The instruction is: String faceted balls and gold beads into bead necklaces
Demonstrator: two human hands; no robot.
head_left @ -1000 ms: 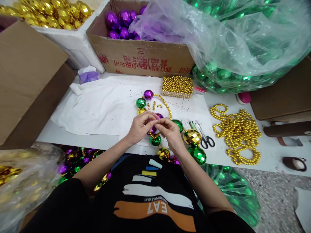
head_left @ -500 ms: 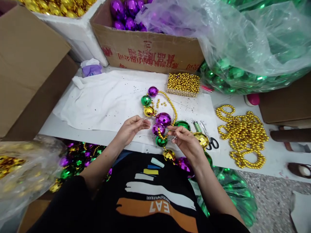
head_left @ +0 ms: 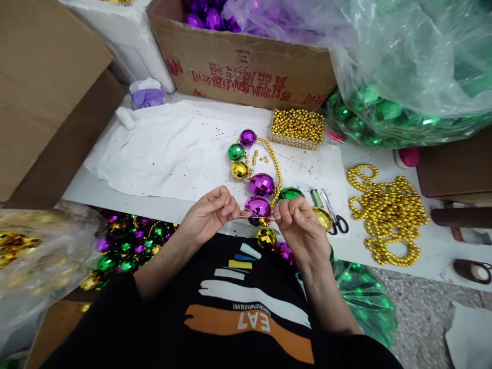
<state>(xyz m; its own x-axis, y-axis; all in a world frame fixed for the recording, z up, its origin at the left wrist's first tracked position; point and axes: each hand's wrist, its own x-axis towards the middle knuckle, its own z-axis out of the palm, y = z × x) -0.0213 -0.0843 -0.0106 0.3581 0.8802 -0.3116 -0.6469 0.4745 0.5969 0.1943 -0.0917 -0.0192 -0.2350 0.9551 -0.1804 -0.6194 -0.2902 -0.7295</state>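
My left hand (head_left: 209,212) is closed, its fingers pinching a thin pale string (head_left: 251,217). The other end of the string runs into my right hand (head_left: 300,220), which is closed too and holds it taut. Just beyond the string lies a bead necklace with large faceted balls: a purple ball (head_left: 262,185), a green ball (head_left: 236,151), a gold ball (head_left: 240,169) and a strand of small gold beads (head_left: 275,159). Another gold ball (head_left: 266,237) hangs near the table edge between my wrists. My right hand partly hides the balls behind it.
A clear box of small gold beads (head_left: 298,128) stands at the back of the white cloth (head_left: 172,148). Scissors (head_left: 338,221) and a green spool (head_left: 316,198) lie right of my hand. Gold bead strands (head_left: 388,215) are farther right. A cardboard box (head_left: 246,69) stands behind.
Both hands have closed from a looser hold into tight pinches, and the string is pulled lower and straight between them. The view has shifted slightly.
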